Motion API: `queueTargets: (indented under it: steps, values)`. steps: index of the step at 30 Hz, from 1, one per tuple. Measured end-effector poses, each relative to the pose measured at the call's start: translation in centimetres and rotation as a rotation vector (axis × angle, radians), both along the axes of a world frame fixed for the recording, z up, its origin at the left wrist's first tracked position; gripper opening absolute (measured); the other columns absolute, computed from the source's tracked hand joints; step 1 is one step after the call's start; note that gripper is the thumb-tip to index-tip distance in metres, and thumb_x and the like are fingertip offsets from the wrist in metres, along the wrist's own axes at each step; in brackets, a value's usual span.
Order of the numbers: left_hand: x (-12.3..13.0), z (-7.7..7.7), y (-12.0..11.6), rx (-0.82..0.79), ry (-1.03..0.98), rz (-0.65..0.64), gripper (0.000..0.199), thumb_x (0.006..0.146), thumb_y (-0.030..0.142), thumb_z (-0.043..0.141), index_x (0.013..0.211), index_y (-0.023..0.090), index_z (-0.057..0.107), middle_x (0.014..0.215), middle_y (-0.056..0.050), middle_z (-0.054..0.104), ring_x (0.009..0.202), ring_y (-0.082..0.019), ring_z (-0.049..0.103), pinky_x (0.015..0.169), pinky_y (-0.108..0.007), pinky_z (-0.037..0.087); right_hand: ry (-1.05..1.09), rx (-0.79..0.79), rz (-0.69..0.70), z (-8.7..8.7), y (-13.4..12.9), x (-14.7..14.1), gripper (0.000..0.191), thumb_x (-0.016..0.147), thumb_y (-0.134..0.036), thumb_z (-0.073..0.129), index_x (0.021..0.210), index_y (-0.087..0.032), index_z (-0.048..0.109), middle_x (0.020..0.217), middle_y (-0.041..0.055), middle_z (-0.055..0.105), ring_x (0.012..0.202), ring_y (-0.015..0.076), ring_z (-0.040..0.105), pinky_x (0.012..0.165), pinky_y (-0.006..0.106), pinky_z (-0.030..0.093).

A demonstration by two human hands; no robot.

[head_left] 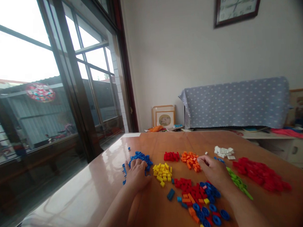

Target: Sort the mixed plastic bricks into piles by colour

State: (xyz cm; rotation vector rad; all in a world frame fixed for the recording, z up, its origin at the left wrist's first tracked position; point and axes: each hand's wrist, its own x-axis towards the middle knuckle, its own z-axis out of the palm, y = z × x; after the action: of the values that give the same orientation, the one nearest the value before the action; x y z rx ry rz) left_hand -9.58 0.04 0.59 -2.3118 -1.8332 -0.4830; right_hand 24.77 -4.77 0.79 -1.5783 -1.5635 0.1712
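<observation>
My left hand (136, 172) lies over the near side of a pile of small blue toy bricks (141, 156), fingers stretched out and palm down. A cluster of yellow bricks (162, 172) sits just to its right. My right hand (212, 167) is closed, thumb and fingertips together at the right edge of the orange bricks (188, 158); whatever it pinches, if anything, is hidden. A row of red bricks (171, 156) stands left of the orange ones. Between my forearms lies a mixed heap with red bricks (193, 190) and blue wheel-like rings (216, 220).
White bricks (224, 152), bright green pieces (238, 181) and a large red pile (261, 173) lie on the right of the glossy wooden table (151, 215). A window stands left. Behind are a cloth-covered object (237, 104), picture frames (164, 118) and a wall clock (238, 4).
</observation>
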Motion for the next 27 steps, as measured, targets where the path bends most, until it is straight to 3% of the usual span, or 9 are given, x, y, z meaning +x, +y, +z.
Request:
queueTargets:
  steps: [8,14,18,23,27]
  values:
    - [0.7,-0.1,0.5,0.043,0.016,0.125,0.045,0.077,0.024,0.054,0.122,0.025,0.060,0.134,-0.011,0.055,0.139,-0.036,0.031,0.117,-0.063,0.000,0.024,0.001,-0.005,-0.3,0.3,0.3,0.041,0.093,-0.049,0.043,0.092,-0.020,0.072,0.074,0.0031,0.072,0.073,0.0208,0.064,0.065,0.028,0.041]
    - [2.5,1.0,-0.4,0.046,-0.031,0.043,0.044,0.085,0.034,0.054,0.128,0.025,0.058,0.143,-0.010,0.050,0.145,-0.035,0.023,0.120,-0.057,0.003,-0.008,-0.156,-0.036,-1.6,1.6,2.1,0.035,0.089,-0.044,0.046,0.079,-0.020,0.069,0.068,0.0020,0.069,0.067,0.0188,0.062,0.059,0.026,0.036]
    - [5.5,2.6,-1.6,0.032,-0.071,-0.112,0.039,0.086,0.029,0.055,0.124,0.026,0.061,0.136,-0.008,0.055,0.138,-0.031,0.033,0.119,-0.047,0.017,-0.096,-0.238,-0.052,-2.1,1.6,2.6,0.029,0.088,-0.035,0.047,0.068,-0.020,0.063,0.063,0.0017,0.066,0.063,0.0159,0.059,0.055,0.025,0.030]
    - [10.9,3.2,-4.1,-0.112,-0.119,-0.418,0.028,0.089,0.027,0.051,0.112,0.026,0.066,0.117,-0.009,0.064,0.115,-0.028,0.052,0.101,-0.041,0.041,-0.013,-0.387,-0.055,-2.1,1.2,2.4,0.026,0.088,-0.030,0.045,0.072,-0.019,0.061,0.057,0.0003,0.064,0.048,0.0121,0.053,0.051,0.024,0.026]
    - [15.3,2.3,-6.4,-0.149,-0.111,-0.724,0.031,0.091,0.038,0.053,0.116,0.026,0.066,0.121,-0.008,0.065,0.117,-0.028,0.055,0.104,-0.044,0.041,-0.035,-0.230,-0.103,-1.3,1.1,2.7,0.029,0.091,-0.035,0.045,0.075,-0.019,0.064,0.068,0.0028,0.069,0.060,0.0142,0.058,0.054,0.025,0.028]
